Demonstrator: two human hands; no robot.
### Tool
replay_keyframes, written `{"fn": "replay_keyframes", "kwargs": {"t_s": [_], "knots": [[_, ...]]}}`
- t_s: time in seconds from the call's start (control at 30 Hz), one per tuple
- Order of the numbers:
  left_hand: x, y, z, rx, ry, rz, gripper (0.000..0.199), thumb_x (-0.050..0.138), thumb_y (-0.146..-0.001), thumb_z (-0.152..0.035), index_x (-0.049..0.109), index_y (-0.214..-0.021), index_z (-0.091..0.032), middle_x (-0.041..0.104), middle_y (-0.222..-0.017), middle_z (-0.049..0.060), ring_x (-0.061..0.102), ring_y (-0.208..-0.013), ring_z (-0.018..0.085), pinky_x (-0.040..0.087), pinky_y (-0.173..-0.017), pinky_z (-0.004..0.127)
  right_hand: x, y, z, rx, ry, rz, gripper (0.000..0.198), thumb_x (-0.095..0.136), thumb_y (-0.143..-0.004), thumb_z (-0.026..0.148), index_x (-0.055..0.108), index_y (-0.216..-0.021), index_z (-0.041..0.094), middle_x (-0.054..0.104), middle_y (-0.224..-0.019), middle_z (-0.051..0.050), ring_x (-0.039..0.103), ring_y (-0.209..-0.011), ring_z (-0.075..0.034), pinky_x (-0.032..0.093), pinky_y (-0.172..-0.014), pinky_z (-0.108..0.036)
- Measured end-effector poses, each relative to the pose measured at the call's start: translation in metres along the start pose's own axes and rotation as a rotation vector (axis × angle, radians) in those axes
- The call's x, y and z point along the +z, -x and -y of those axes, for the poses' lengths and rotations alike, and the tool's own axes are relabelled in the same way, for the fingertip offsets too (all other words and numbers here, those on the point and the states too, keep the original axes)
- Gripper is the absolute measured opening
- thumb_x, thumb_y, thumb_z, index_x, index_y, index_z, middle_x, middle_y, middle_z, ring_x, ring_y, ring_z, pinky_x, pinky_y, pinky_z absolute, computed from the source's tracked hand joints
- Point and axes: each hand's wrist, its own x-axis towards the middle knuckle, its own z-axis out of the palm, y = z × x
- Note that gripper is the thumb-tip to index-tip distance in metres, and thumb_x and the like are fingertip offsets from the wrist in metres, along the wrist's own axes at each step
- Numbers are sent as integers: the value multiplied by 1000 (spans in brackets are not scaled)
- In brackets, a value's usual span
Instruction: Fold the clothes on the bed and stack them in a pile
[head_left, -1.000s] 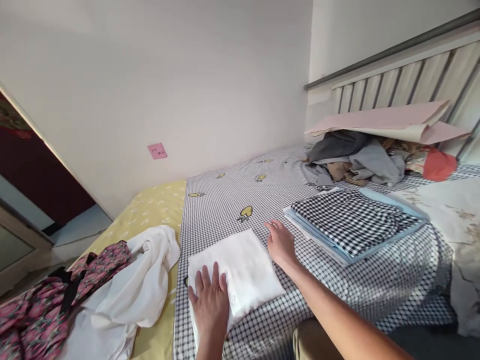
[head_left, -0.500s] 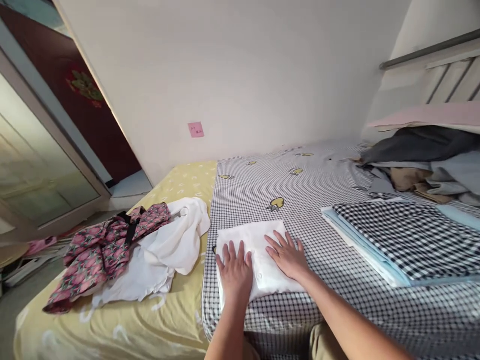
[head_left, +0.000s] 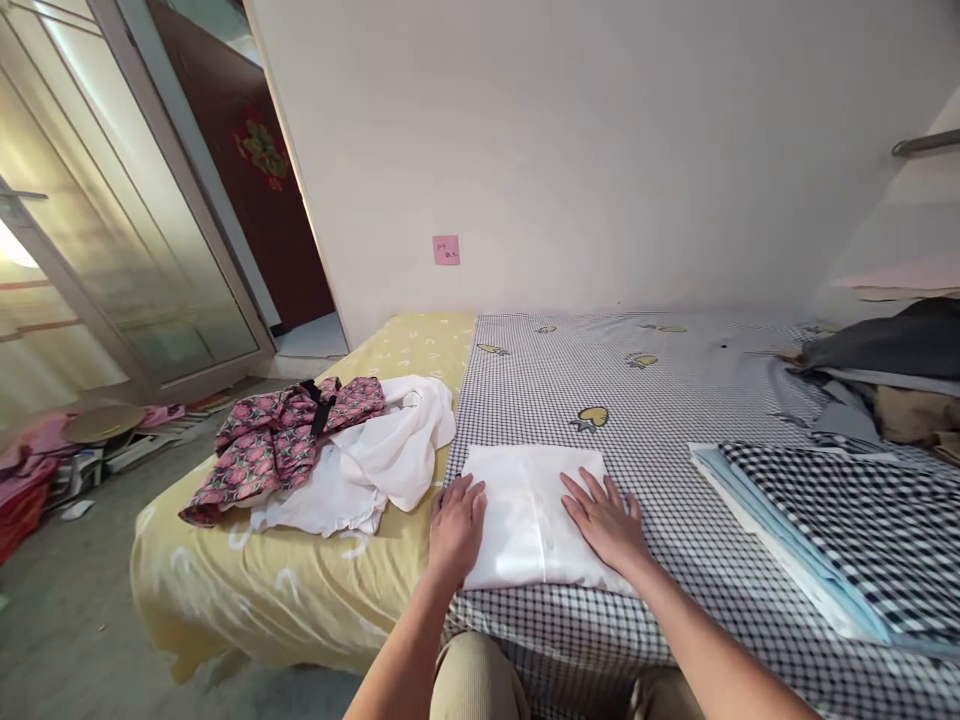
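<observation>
A white shirt [head_left: 517, 515], folded into a flat rectangle with a buttoned front strip down its middle, lies on the checked bed sheet [head_left: 547, 390] near the bed's front edge. My left hand [head_left: 457, 520] rests at the shirt's left edge, fingers fairly close together and stretched forward. On its right side my right hand [head_left: 604, 520] lies flat with the fingers spread. Neither hand grips the cloth. Left of the shirt, a pink floral garment [head_left: 274, 450] with a black band lies loosely over crumpled white clothing [head_left: 397, 450].
A stack of folded clothes, topped by a black-and-white checked one [head_left: 847, 530], lies at the right. Behind it is a heap of dark and brown clothes [head_left: 877, 350]. A yellow sheet [head_left: 285, 600] covers the bed's left part. A pink note [head_left: 445, 250] sticks to the wall.
The view has turned to the left. My left hand has moved from the shirt's top out to its left edge, and my right hand has shifted toward the right side.
</observation>
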Motion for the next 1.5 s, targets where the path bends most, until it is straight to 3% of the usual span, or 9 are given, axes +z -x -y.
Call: {"fn": "replay_keyframes", "kwargs": {"t_s": [0.13, 0.37, 0.53, 0.73, 0.83, 1.0, 1.13, 1.23, 1.5], "knots": [[-5, -14, 15, -110, 0, -63, 61, 12, -107, -25, 71, -123, -16, 71, -132, 13, 67, -120, 19, 53, -104, 35, 2, -1, -1, 8, 15, 7, 59, 14, -105, 60, 30, -161, 47, 18, -175, 9, 12, -161, -31, 13, -126, -62], [-3, -6, 19, -116, -146, -26, 45, 42, -97, -12, 65, -133, -27, 63, -139, 10, 61, -124, 24, 50, -106, 39, 8, -3, -4, 5, 42, -30, 59, 15, -105, 60, 32, -161, 48, 21, -174, 8, 16, -160, -31, 15, -125, -61], [0, -4, 12, -114, -256, -34, 46, 39, -98, -11, 60, -137, -23, 60, -141, 13, 58, -127, 27, 49, -107, 43, 9, -4, -6, -22, 16, -64, 58, 18, -105, 58, 38, -159, 46, 26, -173, 6, 18, -159, -31, 16, -124, -63], [0, -5, 10, -121, -355, -73, 44, 40, -99, -13, 59, -139, -21, 62, -132, 15, 63, -115, 28, 53, -99, 43, -14, -6, -13, -36, -134, -33, 59, 36, -102, 42, 36, -160, 36, 31, -171, -4, 30, -156, -28, 24, -122, -61], [0, -4, 9, -119, -381, -76, 45, 40, -100, -14, 58, -140, -20, 62, -133, 15, 63, -116, 28, 54, -98, 43, -30, 1, -15, -21, -128, -146, 61, 41, -98, 36, 38, -159, 34, 34, -170, -6, 33, -154, -29, 21, -122, -64], [-1, -3, 8, -115, -397, -60, 45, 41, -100, -15, 56, -143, -20, 61, -136, 16, 62, -120, 28, 54, -100, 42, -47, 37, -11, -306, -10, -296, 67, 53, -92, 36, 38, -158, 41, 37, -168, -2, 32, -154, -33, 17, -123, -65], [-2, -4, 7, -119, -404, -49, 45, 40, -101, -15, 56, -142, -19, 62, -135, 15, 63, -118, 28, 53, -99, 41, -37, 73, -1, -544, 83, -232, 98, 56, -80, 13, 19, -164, 47, 21, -175, 2, 24, -158, -33, 15, -127, -61], [-2, -4, 6, -124, -412, -49, 46, 38, -100, -14, 56, -142, -20, 62, -135, 16, 64, -116, 27, 54, -99, 41, -18, 85, 9, -578, 131, -177, 110, 51, -74, 1, 10, -165, 46, 16, -176, -2, 22, -159, -34, 18, -126, -63], [-3, -4, 5, -122, -438, -38, 45, 39, -101, -16, 55, -143, -19, 62, -136, 16, 64, -117, 28, 54, -98, 41, 3, 78, 40, -486, 158, -127, 102, 51, -72, -10, 39, -159, 41, 19, -175, -7, 23, -156, -43, 25, -122, -67]]}}
